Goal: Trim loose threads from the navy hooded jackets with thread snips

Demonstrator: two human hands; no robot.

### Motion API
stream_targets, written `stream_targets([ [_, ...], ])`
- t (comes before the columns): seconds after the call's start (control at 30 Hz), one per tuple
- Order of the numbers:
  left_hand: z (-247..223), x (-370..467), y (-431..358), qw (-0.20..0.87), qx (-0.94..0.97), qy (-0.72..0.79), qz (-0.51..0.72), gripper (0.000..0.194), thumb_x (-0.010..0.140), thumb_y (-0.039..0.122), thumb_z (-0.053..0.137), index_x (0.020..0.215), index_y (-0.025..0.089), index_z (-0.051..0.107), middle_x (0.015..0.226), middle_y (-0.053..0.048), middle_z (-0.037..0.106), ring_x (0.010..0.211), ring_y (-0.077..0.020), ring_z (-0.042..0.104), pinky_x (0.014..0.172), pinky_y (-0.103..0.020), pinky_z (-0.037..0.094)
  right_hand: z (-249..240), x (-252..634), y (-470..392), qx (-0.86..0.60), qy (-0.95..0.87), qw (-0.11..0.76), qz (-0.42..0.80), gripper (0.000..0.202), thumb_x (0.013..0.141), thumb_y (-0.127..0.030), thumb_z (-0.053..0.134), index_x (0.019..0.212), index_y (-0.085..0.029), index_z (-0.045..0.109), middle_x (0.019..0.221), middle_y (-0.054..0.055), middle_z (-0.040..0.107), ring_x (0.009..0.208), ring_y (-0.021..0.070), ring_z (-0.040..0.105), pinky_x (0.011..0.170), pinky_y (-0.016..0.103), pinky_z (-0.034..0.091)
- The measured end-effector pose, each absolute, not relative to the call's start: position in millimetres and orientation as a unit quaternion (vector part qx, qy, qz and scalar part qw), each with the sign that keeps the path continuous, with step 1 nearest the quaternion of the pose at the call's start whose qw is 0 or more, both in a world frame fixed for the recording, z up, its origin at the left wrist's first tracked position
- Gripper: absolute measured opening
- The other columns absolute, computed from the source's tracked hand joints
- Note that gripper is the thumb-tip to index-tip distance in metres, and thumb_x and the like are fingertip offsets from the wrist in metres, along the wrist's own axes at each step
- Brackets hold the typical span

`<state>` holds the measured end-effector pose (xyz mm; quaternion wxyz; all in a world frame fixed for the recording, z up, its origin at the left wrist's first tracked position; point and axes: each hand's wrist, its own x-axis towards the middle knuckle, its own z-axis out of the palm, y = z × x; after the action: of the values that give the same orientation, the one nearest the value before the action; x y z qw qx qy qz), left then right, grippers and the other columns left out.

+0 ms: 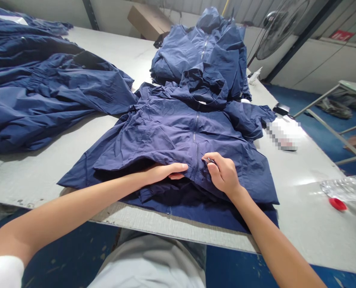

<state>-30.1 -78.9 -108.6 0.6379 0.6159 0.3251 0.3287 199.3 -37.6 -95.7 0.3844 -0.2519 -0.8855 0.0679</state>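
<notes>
A navy zip-up jacket lies front side up before me, its collar toward the far side. My left hand grips its lower hem just left of the zipper, thumb on top and fingers partly hidden under the cloth. To the right of the zipper, my right hand is closed around a small metal tool that looks like thread snips. Most of the tool is hidden in the fingers. Its tip is close to the jacket front; I cannot tell whether it touches.
More navy garments are heaped at the left, and a stack of jackets stands behind. On the white table's right side lie a clear plastic bottle and a red cap. A fan stands beyond.
</notes>
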Motion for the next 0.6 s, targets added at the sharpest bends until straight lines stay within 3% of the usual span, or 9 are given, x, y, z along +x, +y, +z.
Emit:
stream_targets([
  [0.17,-107.0,-29.8,-79.7,0.645,0.630,0.292,0.321,0.041,0.095,0.043,0.041,0.079,0.013,0.065,0.057,0.004,0.042,0.057,-0.0123,0.042,0.066,-0.029,0.036,-95.9,200.1,-37.7,-0.244,-0.886,0.389,0.064,0.025,0.102,-0.038,0.039,0.097,-0.021,0.057,0.074,0.002,0.069,0.055,0.0123,0.062,0.054,0.023,0.044],
  [0.6,-108.4,-27.9,-79.9,0.664,0.605,0.287,0.334,0.043,0.093,0.043,0.039,0.075,0.013,0.064,0.056,0.003,0.043,0.055,-0.0127,0.040,0.065,-0.029,0.035,-95.1,198.5,-38.8,-0.233,-0.888,0.392,0.052,0.021,0.098,-0.036,0.047,0.104,-0.021,0.061,0.080,0.004,0.073,0.062,0.0149,0.068,0.058,0.024,0.051],
])
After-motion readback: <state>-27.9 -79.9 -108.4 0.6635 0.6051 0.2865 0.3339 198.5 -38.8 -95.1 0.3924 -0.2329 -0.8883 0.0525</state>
